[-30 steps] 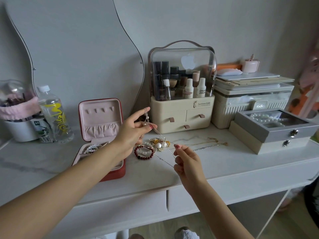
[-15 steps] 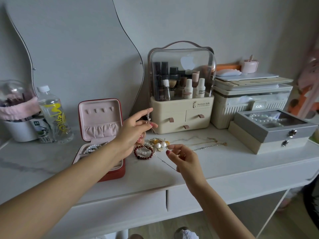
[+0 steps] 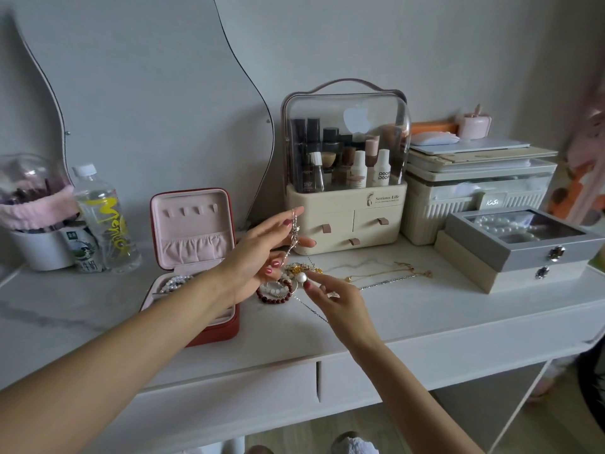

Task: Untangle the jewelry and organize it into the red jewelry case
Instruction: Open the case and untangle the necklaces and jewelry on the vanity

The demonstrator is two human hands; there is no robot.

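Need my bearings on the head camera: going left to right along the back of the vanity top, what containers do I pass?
White tub → water bottle → red jewelry case → cosmetics organizer → ribbed white storage box → grey glass-lid box.

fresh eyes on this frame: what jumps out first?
The two hands at centre: the left hand holds a thin silver chain up above the table, while the right hand pinches at the jewelry tangle of pearls and gold pieces below it. Just left sits the open red jewelry case with its pink lining, and behind stands the clear-domed cosmetics organizer.
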